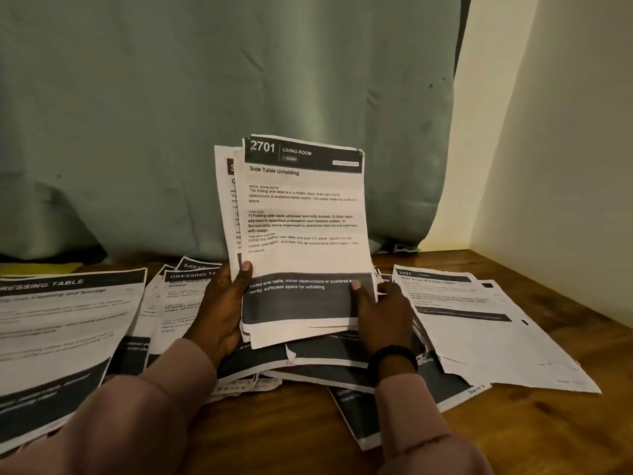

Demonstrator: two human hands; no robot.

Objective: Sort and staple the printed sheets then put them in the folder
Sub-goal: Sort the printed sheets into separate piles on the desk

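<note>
Wooden worktop (534,437) carries loose printed sheets (479,323) spread left and right. Above them, both hands hold a small upright stack (305,234), top page headed "Side Table Unfolding". The left hand (219,313) and right hand (383,313) each grip a lower edge, thumbs on the front.

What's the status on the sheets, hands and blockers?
Left hand and right hand grip held stack upright. Loose sheets cover table. No stapler visible.

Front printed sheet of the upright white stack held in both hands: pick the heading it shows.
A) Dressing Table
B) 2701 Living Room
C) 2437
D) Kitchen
B: the front sheet of the stack gripped by the left hand and right hand reads "2701 Living Room" in its dark header band.
</note>
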